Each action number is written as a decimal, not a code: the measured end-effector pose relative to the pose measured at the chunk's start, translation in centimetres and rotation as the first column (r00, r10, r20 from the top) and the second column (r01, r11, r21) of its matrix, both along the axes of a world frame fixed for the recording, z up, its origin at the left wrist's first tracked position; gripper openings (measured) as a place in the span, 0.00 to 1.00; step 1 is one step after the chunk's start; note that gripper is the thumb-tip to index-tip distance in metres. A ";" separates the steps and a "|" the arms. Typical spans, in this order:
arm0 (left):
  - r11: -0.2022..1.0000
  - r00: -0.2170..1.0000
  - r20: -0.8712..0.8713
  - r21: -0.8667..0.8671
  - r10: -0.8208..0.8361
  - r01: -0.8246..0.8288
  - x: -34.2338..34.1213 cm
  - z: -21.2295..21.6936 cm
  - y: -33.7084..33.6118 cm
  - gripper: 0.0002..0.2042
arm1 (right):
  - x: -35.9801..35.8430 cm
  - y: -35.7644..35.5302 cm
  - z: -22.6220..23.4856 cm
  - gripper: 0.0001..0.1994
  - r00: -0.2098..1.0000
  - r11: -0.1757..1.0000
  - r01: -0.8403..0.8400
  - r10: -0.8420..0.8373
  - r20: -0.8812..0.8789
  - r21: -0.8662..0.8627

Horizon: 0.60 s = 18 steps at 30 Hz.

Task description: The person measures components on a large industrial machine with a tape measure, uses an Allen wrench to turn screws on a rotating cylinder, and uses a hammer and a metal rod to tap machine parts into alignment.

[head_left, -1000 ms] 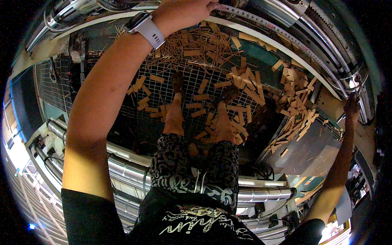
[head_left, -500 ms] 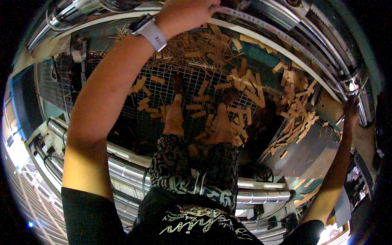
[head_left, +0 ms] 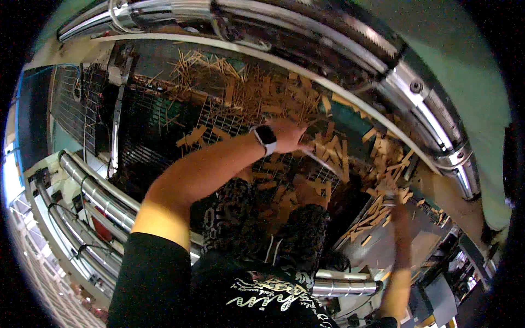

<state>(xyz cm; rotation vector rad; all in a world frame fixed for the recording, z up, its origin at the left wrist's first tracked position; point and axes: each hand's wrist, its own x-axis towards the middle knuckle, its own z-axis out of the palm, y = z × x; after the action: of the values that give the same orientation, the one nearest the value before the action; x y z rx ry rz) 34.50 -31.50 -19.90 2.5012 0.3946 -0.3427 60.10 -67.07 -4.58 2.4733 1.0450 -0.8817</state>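
The left hand (head_left: 287,135), half a second ago raised at twelve o'clock, has been lowered onto the pale flat wooden offcuts (head_left: 257,93) littering the wire-mesh grating (head_left: 219,123), fingers curled, contents indiscernible; sorting appears under way.

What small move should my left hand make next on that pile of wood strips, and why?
Probably a short sweep toward you: the left hand rests at the near edge of the heaped wood strips on the wire mesh, with the bulk of the pile lying just beyond it. The right hand is blurred among the scattered strips at the right, so its grip is unclear.
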 end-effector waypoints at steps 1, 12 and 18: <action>0.996 0.998 0.034 -0.066 0.054 -0.052 -1.7 -3.5 -0.4 0.38 | -1.5 2.6 -1.7 0.18 0.997 0.999 -0.047 0.048 -0.063 0.006; 0.994 0.992 -0.057 0.020 0.111 -0.110 -6.0 -10.4 5.8 0.24 | -15.2 43.5 -19.0 0.23 0.914 0.769 -0.372 0.401 0.060 0.520; 0.982 0.978 0.178 0.128 0.113 -0.136 0.1 -13.1 9.3 0.23 | -14.1 53.5 -20.3 0.22 0.831 0.761 -0.521 0.556 0.024 0.387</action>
<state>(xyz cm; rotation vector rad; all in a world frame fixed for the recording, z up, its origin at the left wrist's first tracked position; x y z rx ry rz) 34.59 -22.17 -33.01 2.6013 0.5191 -0.0523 45.99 -13.57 -24.91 2.1923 1.9984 -0.6491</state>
